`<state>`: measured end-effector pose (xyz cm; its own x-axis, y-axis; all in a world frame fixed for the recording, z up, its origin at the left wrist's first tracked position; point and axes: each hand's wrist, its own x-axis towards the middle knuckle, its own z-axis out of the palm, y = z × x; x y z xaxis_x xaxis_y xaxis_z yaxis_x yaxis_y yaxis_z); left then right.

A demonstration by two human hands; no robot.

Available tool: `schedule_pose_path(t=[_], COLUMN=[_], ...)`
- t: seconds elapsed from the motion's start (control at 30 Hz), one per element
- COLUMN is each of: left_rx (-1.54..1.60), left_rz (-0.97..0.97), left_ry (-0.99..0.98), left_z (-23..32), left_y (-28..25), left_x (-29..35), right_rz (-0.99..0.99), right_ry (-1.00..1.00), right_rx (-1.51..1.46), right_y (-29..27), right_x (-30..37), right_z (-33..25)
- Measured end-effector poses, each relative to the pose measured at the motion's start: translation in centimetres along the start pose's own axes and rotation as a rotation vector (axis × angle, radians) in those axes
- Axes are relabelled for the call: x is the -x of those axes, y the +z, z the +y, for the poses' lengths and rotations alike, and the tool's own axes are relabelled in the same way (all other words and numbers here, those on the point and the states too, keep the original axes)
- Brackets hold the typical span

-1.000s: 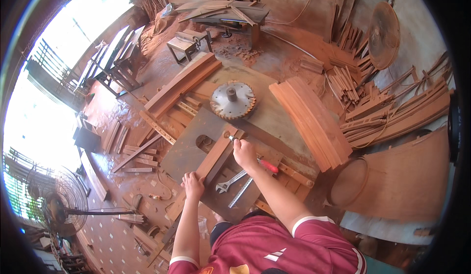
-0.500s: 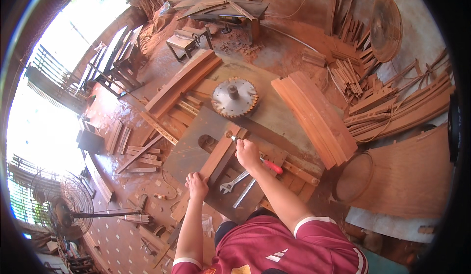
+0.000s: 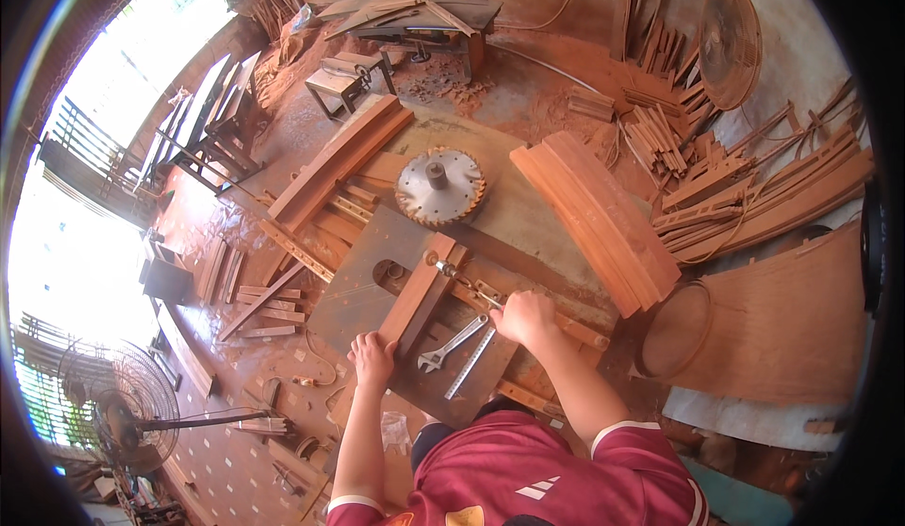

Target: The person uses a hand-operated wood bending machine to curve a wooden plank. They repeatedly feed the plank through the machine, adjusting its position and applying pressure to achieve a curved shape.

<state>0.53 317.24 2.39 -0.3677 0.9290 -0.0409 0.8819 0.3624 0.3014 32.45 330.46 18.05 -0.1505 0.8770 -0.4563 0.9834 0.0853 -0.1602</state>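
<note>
head view, wooden bar (image 3: 418,286), under left hand (image 3: 371,359)

Observing cluttered workbench (image 3: 475,57) just behind and right of small low table (image 3: 332,81). Noting stained reddish wall (image 3: 530,0) beyond that table, glaring daylight opening (image 3: 75,234) left of it, dusty tiled floor (image 3: 212,439) in front, round fan (image 3: 731,45) well to its right.

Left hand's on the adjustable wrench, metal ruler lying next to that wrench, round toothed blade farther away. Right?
No: the head view shows the left hand on the wooden beam, not on the adjustable wrench. The rest holds: the metal ruler lies next to the wrench, and the round toothed blade is farther away.
</note>
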Motion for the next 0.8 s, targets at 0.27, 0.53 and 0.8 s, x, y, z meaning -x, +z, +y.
schedule_pose_path(t=[0.27, 0.53, 0.8], left_rx=[-0.083, 0.035, 0.032], left_rz=[-0.025, 0.04, 0.272], left_ry=[0.018, 0.011, -0.289], left_z=[-0.2, -0.6, -7.3], left_y=[0.0, -0.3, 0.5], left_x=[0.4, 1.4, 9.7], right_rz=[-0.073, -0.088, 0.344], right_ry=[-0.084, -0.111, -0.099], right_rx=[0.024, 0.008, -0.227], right_y=[-0.1, 0.5, 12.4], right_x=[0.1, -0.2, -3.0], right_z=[0.1, 0.7, 4.9])
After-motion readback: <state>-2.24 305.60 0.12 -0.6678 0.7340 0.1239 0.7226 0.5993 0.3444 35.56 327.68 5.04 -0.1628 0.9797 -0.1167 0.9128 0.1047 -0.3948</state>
